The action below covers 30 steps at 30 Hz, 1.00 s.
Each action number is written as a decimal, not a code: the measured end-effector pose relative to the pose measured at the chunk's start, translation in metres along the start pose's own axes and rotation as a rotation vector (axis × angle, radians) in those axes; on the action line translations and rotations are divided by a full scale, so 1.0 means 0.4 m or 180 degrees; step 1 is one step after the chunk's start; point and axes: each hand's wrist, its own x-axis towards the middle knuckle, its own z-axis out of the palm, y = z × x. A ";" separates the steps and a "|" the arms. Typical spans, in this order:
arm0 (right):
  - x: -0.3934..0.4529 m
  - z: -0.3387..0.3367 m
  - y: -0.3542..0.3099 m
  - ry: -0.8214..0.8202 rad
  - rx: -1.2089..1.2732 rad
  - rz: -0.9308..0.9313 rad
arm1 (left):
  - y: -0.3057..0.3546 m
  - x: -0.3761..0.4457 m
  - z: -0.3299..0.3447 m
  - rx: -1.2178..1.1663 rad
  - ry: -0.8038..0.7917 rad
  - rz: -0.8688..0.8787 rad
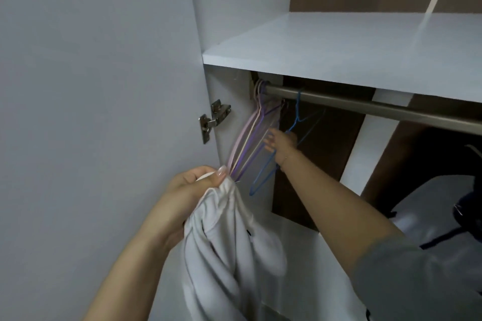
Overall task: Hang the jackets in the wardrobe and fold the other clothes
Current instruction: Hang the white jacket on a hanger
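The right hand point(280, 142) reaches far into the wardrobe, fingers curling around the blue hanger point(271, 164) hanging slantwise from the rail point(365, 107), while the nearer left hand point(193, 185) pinches the white jacket point(229, 247).

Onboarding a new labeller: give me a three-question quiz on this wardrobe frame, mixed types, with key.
1. True or false: the left hand grips the white garment.
2. The right hand reaches the: A) blue hanger B) shelf C) hinge
3. Fill in: the hangers hang from the metal ____.

Key: 1 true; 2 A; 3 rod.
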 end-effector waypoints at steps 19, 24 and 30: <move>-0.325 -0.410 0.220 -0.0231 -0.1097 -0.0984 | -0.024 0.043 0.053 -0.0032 -0.0505 -0.0433; -0.467 -0.525 0.236 0.0798 -0.1535 -0.1497 | -0.025 0.047 0.066 0.0292 -0.1230 -0.0746; -0.617 -0.664 0.240 0.1078 -0.1297 -0.1967 | -0.089 0.084 0.061 0.0660 -0.1040 -0.0462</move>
